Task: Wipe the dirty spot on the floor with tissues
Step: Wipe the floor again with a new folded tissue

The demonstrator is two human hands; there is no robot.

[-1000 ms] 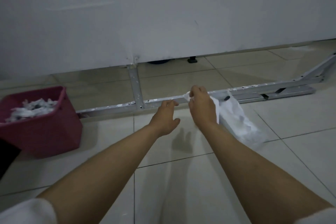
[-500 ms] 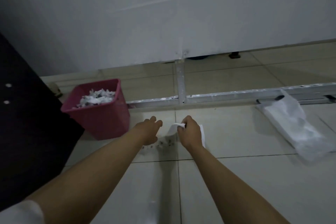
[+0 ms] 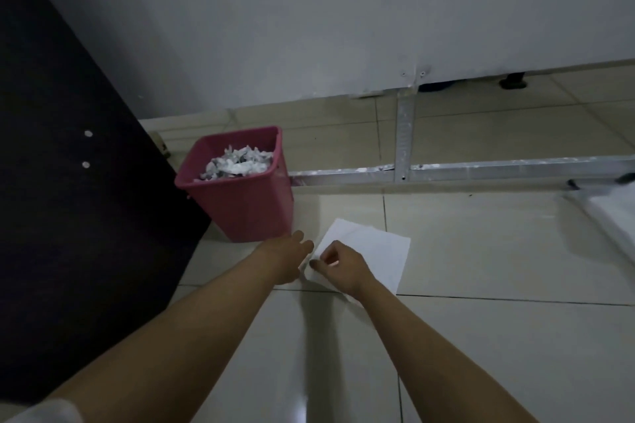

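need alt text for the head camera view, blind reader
A person's right hand pinches the near edge of a flat white tissue sheet on the beige tiled floor, with the left hand beside it. Just behind stands a pink plastic bin holding crumpled tissues.

This looks like a plain indoor utility or back room, though its exact kind cannot be told. The floor is glossy pale beige ceramic tile (image 3: pixel 481 251) with thin dark grout lines. From eleven to two o'clock stands a bare white partition panel (image 3: pixel 309 27), raised off the floor on a silver aluminium frame (image 3: pixel 481 171) lying along the tiles. At nine o'clock is a dark brown wood-grain furniture panel (image 3: pixel 68 182) with two white screw caps. Beside it, at eleven o'clock, sits a pink square plastic waste bin (image 3: pixel 247 206) filled with crumpled paper.
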